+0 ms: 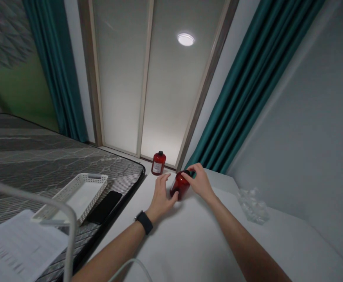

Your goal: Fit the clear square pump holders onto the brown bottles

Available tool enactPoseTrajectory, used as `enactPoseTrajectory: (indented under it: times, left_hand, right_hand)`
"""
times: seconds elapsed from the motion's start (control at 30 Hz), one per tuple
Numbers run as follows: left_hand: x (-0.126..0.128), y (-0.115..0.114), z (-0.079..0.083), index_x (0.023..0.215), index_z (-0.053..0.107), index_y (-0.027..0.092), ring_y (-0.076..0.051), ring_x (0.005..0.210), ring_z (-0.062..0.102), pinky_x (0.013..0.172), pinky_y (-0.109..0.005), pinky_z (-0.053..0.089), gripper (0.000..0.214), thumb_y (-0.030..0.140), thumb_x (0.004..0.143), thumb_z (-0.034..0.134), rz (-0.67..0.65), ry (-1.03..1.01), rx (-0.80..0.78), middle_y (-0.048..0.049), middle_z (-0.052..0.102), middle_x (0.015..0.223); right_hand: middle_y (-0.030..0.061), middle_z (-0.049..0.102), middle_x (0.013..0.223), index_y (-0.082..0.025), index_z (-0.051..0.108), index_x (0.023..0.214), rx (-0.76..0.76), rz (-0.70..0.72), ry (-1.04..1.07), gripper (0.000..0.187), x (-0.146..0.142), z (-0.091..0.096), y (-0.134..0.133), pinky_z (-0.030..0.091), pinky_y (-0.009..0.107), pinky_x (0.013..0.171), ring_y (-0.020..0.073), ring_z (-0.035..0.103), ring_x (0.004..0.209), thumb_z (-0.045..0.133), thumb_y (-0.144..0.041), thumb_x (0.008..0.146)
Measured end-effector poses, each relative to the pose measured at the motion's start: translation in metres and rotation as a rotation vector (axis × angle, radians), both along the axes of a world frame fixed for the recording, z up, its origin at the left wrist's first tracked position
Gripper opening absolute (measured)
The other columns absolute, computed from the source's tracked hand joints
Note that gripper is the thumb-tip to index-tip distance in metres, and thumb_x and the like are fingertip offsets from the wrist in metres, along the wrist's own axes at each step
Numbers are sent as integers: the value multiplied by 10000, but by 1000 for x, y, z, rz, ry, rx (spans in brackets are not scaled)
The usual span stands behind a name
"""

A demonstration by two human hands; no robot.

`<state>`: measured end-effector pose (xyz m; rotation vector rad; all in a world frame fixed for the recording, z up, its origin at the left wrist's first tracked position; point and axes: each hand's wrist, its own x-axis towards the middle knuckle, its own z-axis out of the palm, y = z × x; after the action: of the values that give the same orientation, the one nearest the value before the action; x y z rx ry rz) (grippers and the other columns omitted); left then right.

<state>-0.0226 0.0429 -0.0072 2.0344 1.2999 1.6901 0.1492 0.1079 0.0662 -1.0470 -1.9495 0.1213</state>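
A red bottle (181,185) with a black cap stands slightly tilted on the white table (189,239), between my two hands. My right hand (198,181) grips its black cap with thumb and fingers. At the bottle's lower left, my left hand (162,197) has its fingers spread, with the thumb at the bottle's side near the base. A dark watch is on my left wrist. Behind and to the left, a second red bottle (159,163) with a black cap and a pale label stands upright, apart from both hands.
Left of the table lies a mattress (112,156) with a white perforated basket (77,196), a black phone (105,206) and printed paper sheets (21,246). A clear crumpled plastic bag (253,205) sits at the right. A white metal bar (71,235) crosses the lower left.
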Motion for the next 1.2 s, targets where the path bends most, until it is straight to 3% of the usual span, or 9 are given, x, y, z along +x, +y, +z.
enactPoseTrajectory:
  times: [0.13, 0.3, 0.47, 0.63, 0.8, 0.9, 1.0, 1.2]
  left_hand:
    - [8, -12, 0, 1405, 343, 203, -328, 1298, 406, 1117, -561, 360, 679, 251, 803, 654, -141, 102, -10, -154, 387, 1358]
    - [17, -27, 0, 1430, 340, 233, -348, 1307, 404, 1110, -566, 372, 733, 285, 785, 685, -318, 181, -9, -154, 387, 1376]
    - [28, -37, 1, 1425, 364, 250, -343, 1285, 434, 1091, -551, 403, 740, 286, 768, 703, -412, 222, -11, -144, 413, 1362]
    - [37, -40, 2, 1386, 411, 249, -321, 1253, 455, 1076, -519, 429, 734, 259, 735, 748, -416, 219, -32, -129, 436, 1335]
    - [33, -38, 14, 1322, 492, 245, -297, 1223, 483, 1054, -505, 439, 520, 157, 819, 593, -349, 275, -23, -121, 501, 1290]
    - [31, -36, 27, 1298, 511, 228, -301, 1188, 499, 1033, -503, 437, 477, 199, 828, 592, -375, 317, -18, -121, 537, 1258]
    - [36, -35, 32, 1238, 522, 218, -307, 1146, 509, 1011, -496, 433, 490, 274, 782, 694, -410, 338, -17, -109, 572, 1219]
    - [54, -37, 7, 1280, 441, 217, -305, 1136, 512, 993, -486, 452, 722, 232, 661, 812, -378, 198, -52, -108, 541, 1242]
  right_hand:
    - [26, 533, 885, -230, 550, 765, -13, -53, 86, 214, 16, -2, -34, 470, 383, 865, 232, 566, 910, 696, -380, 809]
    - [30, 516, 959, -240, 500, 754, -86, -102, 208, 238, 36, -14, -76, 446, 403, 923, 247, 569, 981, 711, -343, 785]
    - [14, 515, 918, -244, 486, 754, -118, -145, 252, 233, 47, -27, -92, 456, 395, 899, 235, 559, 945, 704, -324, 777]
    - [10, 530, 896, -238, 523, 819, -198, -154, 303, 187, 49, -35, -96, 503, 359, 789, 216, 566, 872, 682, -334, 797]
    - [66, 598, 1026, -229, 630, 998, -231, 4, 329, 156, 56, -40, -107, 547, 344, 779, 226, 600, 988, 544, -324, 910]
    - [82, 610, 1077, -239, 659, 1099, -233, 65, 323, 230, 60, -42, -112, 556, 325, 754, 227, 610, 1018, 517, -315, 936]
    - [76, 618, 1058, -252, 672, 1151, -185, 73, 316, 264, 61, -45, -116, 546, 328, 780, 219, 619, 981, 534, -312, 935]
    - [65, 608, 1082, -293, 662, 1223, -117, 45, 292, 306, 61, -52, -126, 506, 366, 927, 221, 600, 1031, 510, -299, 958]
